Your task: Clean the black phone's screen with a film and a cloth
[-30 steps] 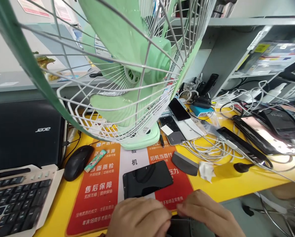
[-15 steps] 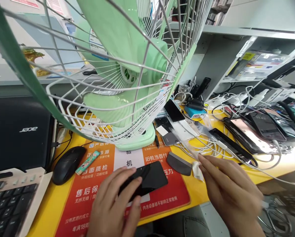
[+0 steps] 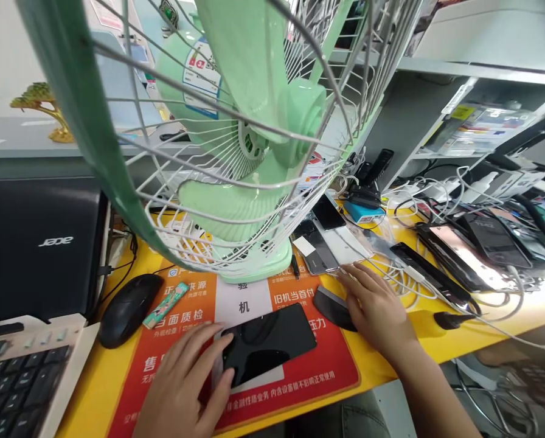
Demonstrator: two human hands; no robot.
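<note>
A black smartphone [image 3: 272, 340] lies screen up on the red and orange printed mat [image 3: 309, 398]. My left hand [image 3: 185, 377] rests at its left end, fingers apart, with fingertips on the edge. My right hand [image 3: 375, 307] is palm down to the right of the mat. Its fingers reach out over white cables beside a grey phone [image 3: 320, 255], and nothing shows in them. By its thumb lies a dark grey curved scraper [image 3: 334, 307], partly covered by the hand.
A green fan [image 3: 254, 261] stands close in front. At left are a black mouse [image 3: 129, 310], a green packet [image 3: 166, 305], a keyboard [image 3: 21, 389] and an Acer laptop [image 3: 35, 243]. Several phones, tangled white cables [image 3: 404, 280] and a yellow object with a black tip [image 3: 430, 322] lie right.
The crumpled white piece that my right hand pinched is out of sight. That hand has moved left and its fingers have stretched out. My left hand has drawn back to the phone's left end.
</note>
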